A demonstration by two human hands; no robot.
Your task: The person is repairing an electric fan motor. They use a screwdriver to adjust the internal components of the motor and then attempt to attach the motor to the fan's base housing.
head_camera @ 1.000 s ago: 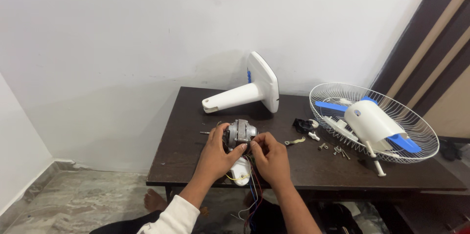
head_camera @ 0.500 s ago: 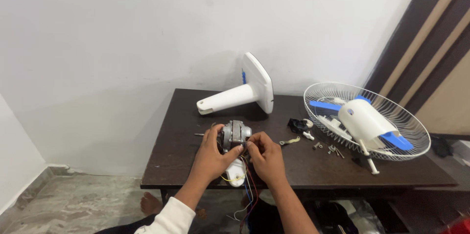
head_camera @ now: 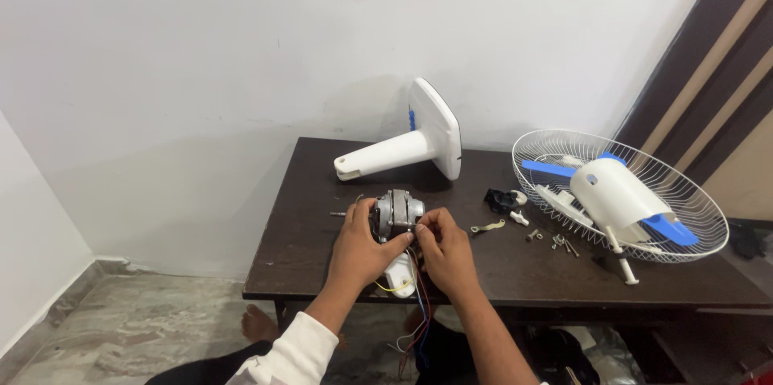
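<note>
Near the front edge of the dark wooden table [head_camera: 322, 216], both hands close on a small metal fan motor [head_camera: 396, 212]. The left hand [head_camera: 358, 248] wraps the motor's left side, thumb pressed against its casing, so it is holding the motor. The right hand [head_camera: 443, 250] sits at about four o'clock from the motor, its fingertips pinched narrow at the motor's right side; whether they grip a wire or a small part cannot be told. A thin shaft [head_camera: 338, 213] sticks out of the motor toward nine o'clock. Below the motor, at six o'clock, a white plastic piece [head_camera: 398, 276] lies between the wrists, and coloured wires [head_camera: 419, 312] hang over the table edge. At two o'clock from the hands lie a small pale clip [head_camera: 487, 228], a black part [head_camera: 499, 200] and loose screws [head_camera: 560, 242]. Farther toward three o'clock rests a white wire fan guard [head_camera: 692, 216] carrying blue blades [head_camera: 672, 229] and a white housing [head_camera: 616, 192]. At twelve o'clock a white fan stand [head_camera: 407, 147] lies on its side against the wall.
</note>
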